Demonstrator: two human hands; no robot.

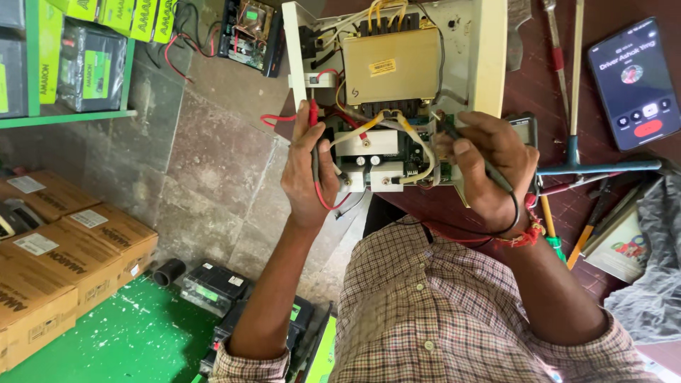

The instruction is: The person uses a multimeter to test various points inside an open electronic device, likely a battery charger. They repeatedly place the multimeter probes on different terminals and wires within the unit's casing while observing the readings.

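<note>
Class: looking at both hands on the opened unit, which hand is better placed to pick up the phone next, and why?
Probably the right hand: the phone lies on the table at its side, while the left hand holds the red probe at the unit's far edge.

A single head-worn camera looks steeply down from above the person's checked shirt (454, 312), close to the hands — the opened inverter chassis (397, 85) fills the upper middle, the counter (553, 106) runs right, and the floor (213, 170) lies far below at left.
</note>
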